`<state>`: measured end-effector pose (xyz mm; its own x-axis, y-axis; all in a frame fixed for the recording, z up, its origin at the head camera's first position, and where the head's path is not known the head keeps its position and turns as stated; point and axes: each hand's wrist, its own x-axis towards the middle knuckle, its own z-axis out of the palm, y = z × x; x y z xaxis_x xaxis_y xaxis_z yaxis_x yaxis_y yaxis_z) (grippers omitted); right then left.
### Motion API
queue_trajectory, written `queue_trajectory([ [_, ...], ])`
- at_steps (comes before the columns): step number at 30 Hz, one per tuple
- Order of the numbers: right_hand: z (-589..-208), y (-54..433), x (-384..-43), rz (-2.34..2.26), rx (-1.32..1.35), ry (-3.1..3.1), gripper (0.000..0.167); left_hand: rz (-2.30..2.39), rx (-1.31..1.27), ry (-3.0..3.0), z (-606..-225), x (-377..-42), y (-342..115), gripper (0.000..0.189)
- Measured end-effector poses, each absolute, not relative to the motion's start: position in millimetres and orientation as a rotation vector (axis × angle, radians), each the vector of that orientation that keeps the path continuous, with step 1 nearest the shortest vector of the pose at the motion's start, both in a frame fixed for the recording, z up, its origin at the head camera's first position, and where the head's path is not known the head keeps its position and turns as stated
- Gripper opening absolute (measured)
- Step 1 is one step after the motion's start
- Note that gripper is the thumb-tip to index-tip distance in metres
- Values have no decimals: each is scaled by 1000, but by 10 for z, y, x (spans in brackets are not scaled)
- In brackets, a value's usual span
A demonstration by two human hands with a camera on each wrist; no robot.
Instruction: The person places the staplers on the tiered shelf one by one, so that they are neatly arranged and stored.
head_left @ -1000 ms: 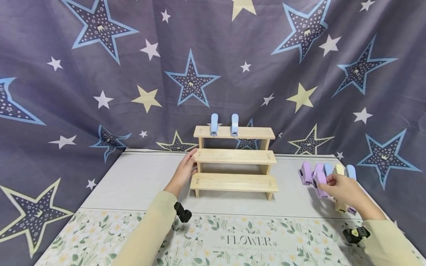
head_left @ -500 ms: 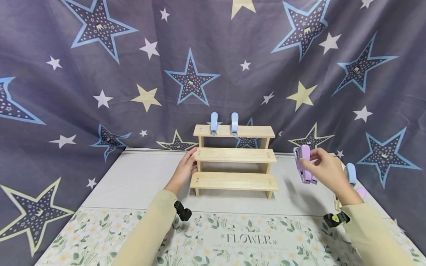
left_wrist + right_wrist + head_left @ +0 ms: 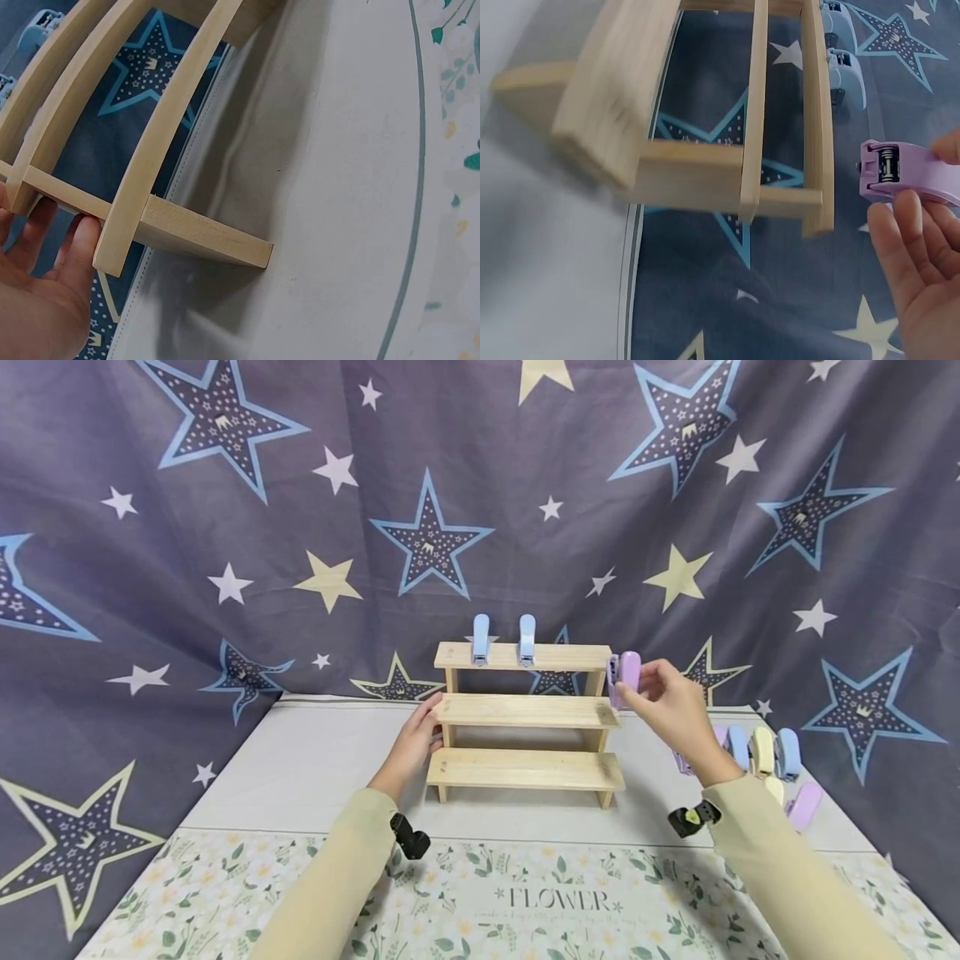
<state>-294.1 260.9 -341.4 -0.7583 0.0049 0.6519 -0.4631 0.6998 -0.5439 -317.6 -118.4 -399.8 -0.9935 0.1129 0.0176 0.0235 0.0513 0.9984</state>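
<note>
Here, left hand [image 3: 409,742] grips one shelf [image 3: 525,711] bearing two blue staplers [image 3: 527,637]; right hand [image 3: 673,706], one purple stapler [image 3: 629,669].

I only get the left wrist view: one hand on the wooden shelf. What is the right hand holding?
Observer: The right hand holds a purple stapler, up near the right end of the top tier.
Operator: Is it touching the wooden shelf?
Observer: No, the right wrist view shows a gap between it and the wooden shelf.
Operator: Any more on the table, over on the right?
Observer: Yes, several other staplers, in blue, yellow and purple; the right arm partly hides some.
</note>
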Motion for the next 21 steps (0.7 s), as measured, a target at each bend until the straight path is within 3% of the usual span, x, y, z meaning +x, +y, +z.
queue_trajectory([
  [7,-3372,2388,-3193,1081,278,-2267,30,2116,154,2235,-3924,-3097,-1170,48],
  [14,-3280,2221,-3423,1174,206,-2295,36,2156,171,2279,-4241,-3334,-1194,46],
  [21,-3212,2065,-3625,1217,203,-2297,37,2141,157,2288,-4234,-3314,-1201,46],
])
